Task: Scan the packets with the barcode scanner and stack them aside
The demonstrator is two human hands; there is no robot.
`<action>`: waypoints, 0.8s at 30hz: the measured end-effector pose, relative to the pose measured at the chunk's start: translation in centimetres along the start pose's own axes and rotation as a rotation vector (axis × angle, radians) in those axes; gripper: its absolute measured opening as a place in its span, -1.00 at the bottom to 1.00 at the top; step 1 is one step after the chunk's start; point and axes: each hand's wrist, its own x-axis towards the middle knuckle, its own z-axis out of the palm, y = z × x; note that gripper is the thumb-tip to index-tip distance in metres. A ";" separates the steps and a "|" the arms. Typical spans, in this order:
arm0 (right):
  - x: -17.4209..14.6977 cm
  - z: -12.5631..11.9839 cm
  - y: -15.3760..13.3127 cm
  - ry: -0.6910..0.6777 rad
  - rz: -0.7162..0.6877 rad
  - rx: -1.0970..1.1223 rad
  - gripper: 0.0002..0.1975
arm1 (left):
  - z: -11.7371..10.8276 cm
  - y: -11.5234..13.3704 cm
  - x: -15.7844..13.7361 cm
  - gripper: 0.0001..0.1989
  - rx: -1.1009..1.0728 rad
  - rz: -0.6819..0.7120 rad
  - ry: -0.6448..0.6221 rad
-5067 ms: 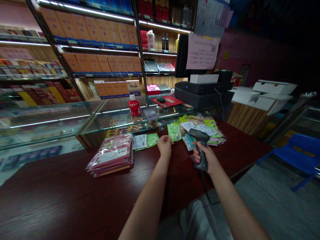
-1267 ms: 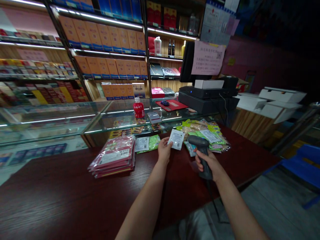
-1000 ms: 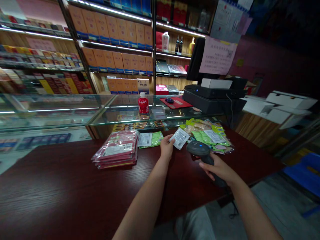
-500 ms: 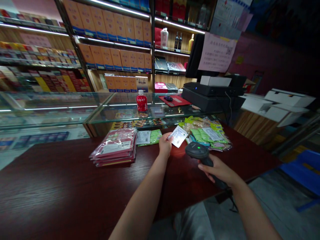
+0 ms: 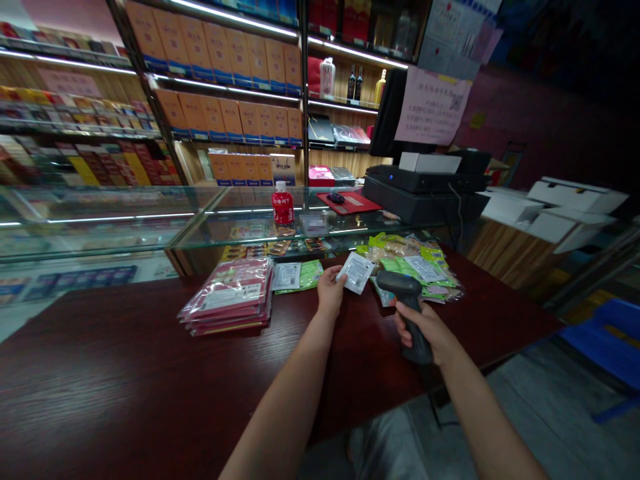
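Observation:
Between the thumb and fingers of my left hand (image 5: 331, 289) is a small white printed packet (image 5: 358, 273), its label side facing up. My right hand (image 5: 424, 330) wraps around the handle of a dark barcode scanner (image 5: 400, 283), whose head points left toward the packet. Behind the scanner lies a heap of green and clear packets (image 5: 415, 263). Left of my left hand a green packet with a white label (image 5: 311, 275) rests on the table. Beside it is a stack of red plastic-wrapped packages (image 5: 230, 297).
The dark wooden table (image 5: 125, 373) meets a glass display counter (image 5: 220, 230) bearing a red bottle (image 5: 283, 205). A black cash drawer (image 5: 420, 200) stands back right, near white boxes (image 5: 575, 200). A blue stool (image 5: 605, 340) is at the right.
My right hand has raised and turned the scanner, so its handle stands more upright. The red light on the table and the green light on the scanner no longer show. My left hand stays nearly still.

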 end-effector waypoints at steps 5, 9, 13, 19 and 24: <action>2.5 0.6 0.3 0.023 -0.035 0.267 -0.59 | -0.1 0.4 -0.2 -0.61 0.022 0.025 -0.015; 3.6 0.7 0.8 -0.015 -0.085 0.349 -0.63 | -0.1 0.4 -0.3 -0.65 0.018 0.034 -0.019; 3.7 0.4 1.4 -0.033 -0.144 0.378 -0.66 | -0.1 0.3 -0.3 -0.70 0.014 0.036 -0.015; 3.8 0.0 1.8 0.013 -0.172 0.338 -0.66 | 0.1 -0.3 -0.4 -0.75 0.047 0.051 0.014; 4.0 0.0 2.1 0.030 -0.139 0.361 -0.66 | -0.6 0.8 0.3 -0.79 0.238 0.137 0.170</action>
